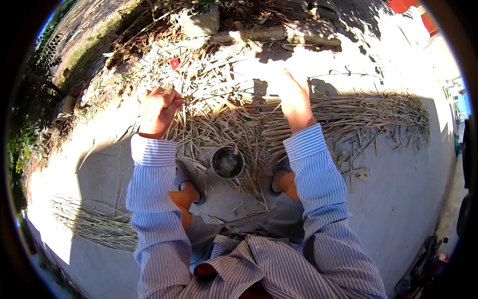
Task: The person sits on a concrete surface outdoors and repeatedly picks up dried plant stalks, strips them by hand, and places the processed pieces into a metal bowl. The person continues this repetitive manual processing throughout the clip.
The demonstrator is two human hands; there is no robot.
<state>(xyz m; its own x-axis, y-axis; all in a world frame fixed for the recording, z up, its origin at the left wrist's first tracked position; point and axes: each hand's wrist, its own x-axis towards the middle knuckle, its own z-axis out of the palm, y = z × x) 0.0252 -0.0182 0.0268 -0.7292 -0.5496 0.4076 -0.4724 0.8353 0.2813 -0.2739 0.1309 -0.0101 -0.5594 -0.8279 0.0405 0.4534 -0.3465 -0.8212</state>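
My left hand (160, 112) is raised over the left side of the loose dry stalks (211, 127), its fingers curled closed. Whatever they pinch, if anything, is too small to make out. Farther right, my right hand (296, 99) reaches forward above the near end of a long bundle of dry stalks (368, 117). Strong sun washes out its fingers, so their grip is hidden. Between my feet stands a round metal bowl (228, 163) with dark liquid in it. Scattered straw surrounds the bowl on its far side.
A second, thinner bundle of stalks (97, 224) lies on the concrete (393, 199) at the left. Stone blocks (201, 24) and a long low edging (269, 34) line the far side. A small red packet (174, 63) rests on the straw. Part of a vehicle (423, 264) shows lower right.
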